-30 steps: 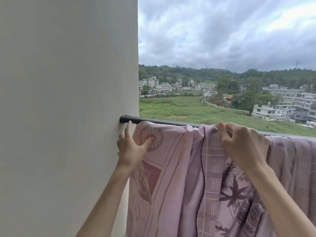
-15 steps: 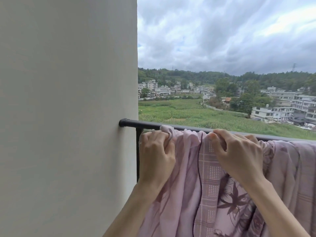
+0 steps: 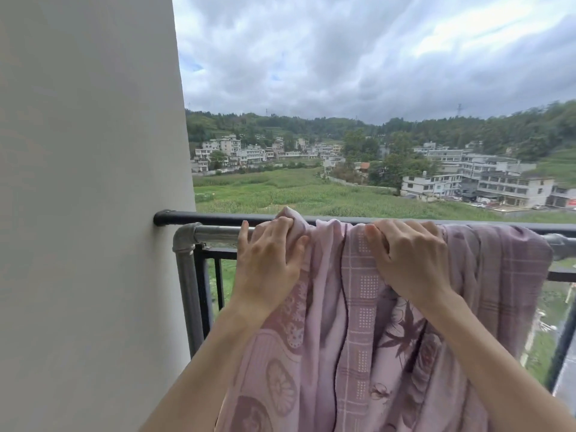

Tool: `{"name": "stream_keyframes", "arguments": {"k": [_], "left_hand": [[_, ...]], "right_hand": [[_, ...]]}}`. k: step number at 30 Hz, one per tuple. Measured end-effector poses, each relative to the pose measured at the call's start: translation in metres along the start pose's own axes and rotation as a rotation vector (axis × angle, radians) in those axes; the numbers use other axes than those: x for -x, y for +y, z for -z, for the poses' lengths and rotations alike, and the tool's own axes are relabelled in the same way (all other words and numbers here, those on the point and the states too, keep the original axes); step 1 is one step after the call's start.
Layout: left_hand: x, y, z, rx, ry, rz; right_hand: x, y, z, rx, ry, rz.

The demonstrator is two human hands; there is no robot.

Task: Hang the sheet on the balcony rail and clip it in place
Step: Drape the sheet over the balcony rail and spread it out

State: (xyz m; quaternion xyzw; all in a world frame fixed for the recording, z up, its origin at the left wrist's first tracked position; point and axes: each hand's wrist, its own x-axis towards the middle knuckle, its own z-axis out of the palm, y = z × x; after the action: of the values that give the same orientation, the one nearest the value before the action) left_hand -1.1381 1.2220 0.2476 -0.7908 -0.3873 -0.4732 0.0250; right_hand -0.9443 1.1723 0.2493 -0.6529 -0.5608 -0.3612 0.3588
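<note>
A pink patterned sheet drapes over the balcony rail, hanging from centre down to 6 o'clock. The left hand bunches a fold of its top edge at about 9 o'clock of the cloth. The right hand, toward 3 o'clock, curls over the edge, seemingly gripping it. A grey wall fills 9 o'clock; cloudy sky at 12.

One head-worn camera looked forward and slightly down, close over the balcony rail toward distant houses.
</note>
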Motion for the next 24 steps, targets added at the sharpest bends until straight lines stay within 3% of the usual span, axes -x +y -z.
{"name": "stream_keyframes", "arguments": {"k": [4,7,9,11,14,18,21,24], "left_hand": [[0.011,0.013,0.001,0.02,0.195,0.158],[0.016,0.014,-0.005,-0.099,0.337,0.069],[0.018,0.013,-0.002,-0.128,0.314,0.001],[0.027,0.021,0.005,-0.014,0.251,-0.05],[0.032,0.041,0.0,0.061,0.126,-0.144],[0.02,0.055,-0.003,0.07,-0.034,-0.16],[0.01,0.044,-0.007,0.013,-0.121,-0.136],[0.009,0.032,-0.006,0.004,-0.117,-0.114]], "right_hand": [[0.009,0.0,-0.003,-0.089,-0.048,0.105],[0.02,-0.008,-0.009,-0.296,-0.064,0.21],[0.028,-0.019,-0.003,-0.423,0.01,0.232],[0.038,-0.023,0.014,-0.449,0.171,0.194],[0.046,-0.005,0.039,-0.554,0.22,-0.125],[0.056,0.01,0.058,-0.748,-0.14,-0.542],[0.052,-0.003,0.061,-1.002,-0.491,-0.572],[0.051,-0.019,0.059,-1.086,-0.536,-0.517]]}}
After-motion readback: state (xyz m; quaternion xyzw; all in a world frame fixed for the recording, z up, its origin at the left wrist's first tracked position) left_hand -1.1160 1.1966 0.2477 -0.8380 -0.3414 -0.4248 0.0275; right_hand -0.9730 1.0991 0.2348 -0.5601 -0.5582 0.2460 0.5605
